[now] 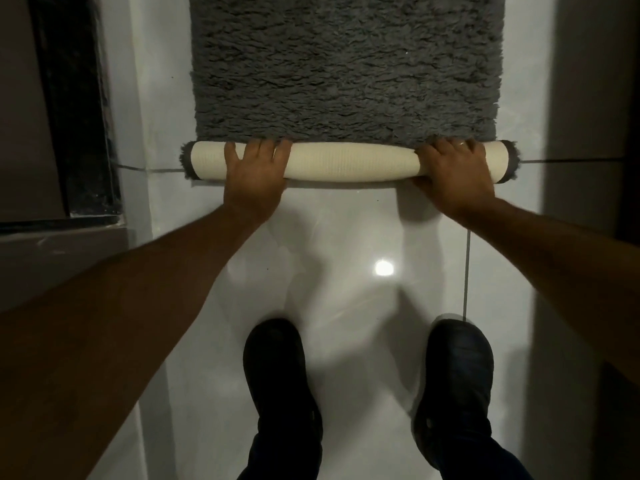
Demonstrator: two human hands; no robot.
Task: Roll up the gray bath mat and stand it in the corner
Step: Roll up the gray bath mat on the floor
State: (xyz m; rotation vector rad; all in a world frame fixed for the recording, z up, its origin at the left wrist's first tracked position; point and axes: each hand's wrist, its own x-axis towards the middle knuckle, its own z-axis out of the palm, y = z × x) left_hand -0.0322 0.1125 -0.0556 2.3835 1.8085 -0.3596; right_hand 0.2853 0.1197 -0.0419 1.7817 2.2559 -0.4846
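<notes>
Here, the gray bath mat (346, 64) lies on a glossy white tile floor (346, 237), its near end wound into a tight roll (349, 163). Cream backing faces out on the roll; gray pile shows at both roll ends and across the flat stretch beyond. The roll lies crosswise to the view, just along a grout line in the tiles.

Left hand (254, 174) is draped palm-down over the roll near its left end, fingers curled over the top toward the flat pile, thumb spread out to the left. Right hand (453, 174) is set the same way near the right end, fingers bent over the roll's far side; a ring shows on one finger. Both hands grasp the roll, pressing it; the roll is pinched slimmer under the right palm. Bare forearms reach in from the lower corners.

Two dark shoes (280, 382) stand on the tile below the roll, well apart from it, toes pointing toward the mat. A bright lamp reflection (383, 268) sits on the floor between the shoes and the roll.

At left, a dark black-edged recess or frame (76, 109) borders the floor strip, near the roll's left end. At right, a dim wall or panel (588, 116) runs alongside, close to the roll's right end. The mat fills most of the floor's width between them.
</notes>
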